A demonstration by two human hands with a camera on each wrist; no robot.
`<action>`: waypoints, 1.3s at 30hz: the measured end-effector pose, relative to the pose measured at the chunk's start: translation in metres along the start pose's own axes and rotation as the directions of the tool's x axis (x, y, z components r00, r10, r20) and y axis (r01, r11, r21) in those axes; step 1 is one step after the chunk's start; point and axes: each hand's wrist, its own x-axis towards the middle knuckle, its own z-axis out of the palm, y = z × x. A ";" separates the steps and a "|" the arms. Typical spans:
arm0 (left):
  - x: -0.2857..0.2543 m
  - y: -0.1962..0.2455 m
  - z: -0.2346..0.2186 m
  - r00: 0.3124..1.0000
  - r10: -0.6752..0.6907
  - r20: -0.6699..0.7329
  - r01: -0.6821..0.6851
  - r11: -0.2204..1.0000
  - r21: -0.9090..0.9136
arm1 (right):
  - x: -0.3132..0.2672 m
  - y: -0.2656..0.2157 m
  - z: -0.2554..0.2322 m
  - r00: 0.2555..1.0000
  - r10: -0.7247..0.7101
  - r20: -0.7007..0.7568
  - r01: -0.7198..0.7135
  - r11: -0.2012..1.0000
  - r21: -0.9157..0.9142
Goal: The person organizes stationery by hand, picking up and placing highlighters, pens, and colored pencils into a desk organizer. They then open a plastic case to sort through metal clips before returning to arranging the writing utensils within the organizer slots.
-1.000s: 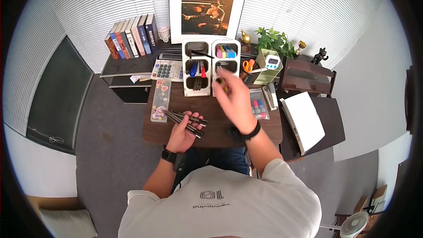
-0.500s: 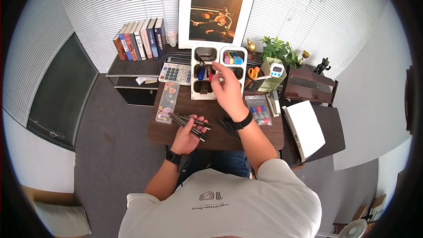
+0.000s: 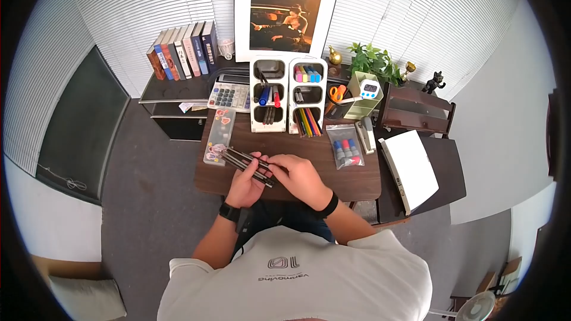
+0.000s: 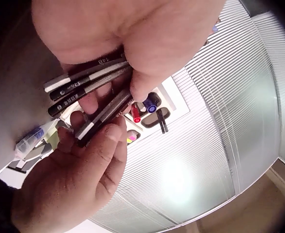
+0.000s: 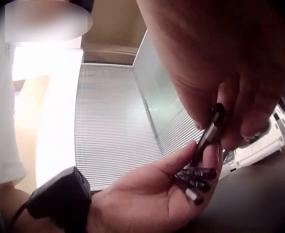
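Observation:
My left hand (image 3: pixel 245 189) grips a bundle of dark pencils (image 4: pixel 84 87), fanned out with grey and black ends; one is marked 14B. Thumb and fingers of my right hand (image 3: pixel 302 179) pinch a dark pencil (image 5: pixel 212 131) at the bundle's right side, close against the left hand. Beyond the hands stands a white two-column organizer (image 3: pixel 262 128). Its left column has dark pencils (image 3: pixel 269 115) at the bottom and blue and red markers (image 3: pixel 264 96) in the middle. Colored pencils (image 3: pixel 308 123) fill the right column's bottom compartment, with highlighters (image 3: pixel 307 74) at its top.
On the left of the desk (image 3: pixel 217 179) lie a clear decorated case (image 3: pixel 221 128) and a calculator (image 3: pixel 231 96). A zip bag of markers (image 3: pixel 345 147), a stapler (image 3: pixel 367 134) and a cup with orange scissors (image 3: pixel 338 93) are at the right.
My right hand has come back from the organizer, down to the pencils in my left hand, and now pinches one there. My left hand has kept its grip on the bundle.

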 end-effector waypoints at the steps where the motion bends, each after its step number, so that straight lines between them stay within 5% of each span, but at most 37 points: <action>1: 0.000 0.000 0.001 1.000 -0.016 -0.023 0.017 0.999 0.045 | -0.005 0.003 0.004 0.990 -0.064 -0.125 0.064 0.998 -0.005; 12: 0.001 -0.001 0.013 0.995 -0.080 -0.065 0.086 0.991 0.101 | -0.030 0.009 0.007 0.933 0.166 -0.319 -0.086 0.964 0.250; 15: 0.002 0.000 0.010 0.998 -0.057 -0.012 0.058 0.995 0.080 | -0.018 0.001 -0.017 0.888 0.068 -0.455 0.003 0.988 0.154; 19: 0.001 0.004 0.011 0.992 -0.089 -0.086 0.090 0.996 0.009 | 0.020 -0.018 -0.079 0.799 -0.214 -0.562 0.118 0.972 -0.203; 27: 0.000 0.002 0.015 0.992 -0.095 -0.080 0.094 0.995 -0.015 | 0.122 0.001 -0.081 0.787 -0.508 -0.349 0.269 0.792 -0.548; 34: -0.003 0.002 0.012 0.996 -0.085 -0.035 0.085 0.996 -0.011 | 0.154 0.009 -0.049 0.908 -0.371 -0.194 0.291 0.893 -0.344; 39: -0.002 0.002 0.011 0.995 -0.093 -0.023 0.093 0.996 -0.015 | 0.165 0.009 -0.039 0.908 -0.382 -0.172 0.317 0.895 -0.314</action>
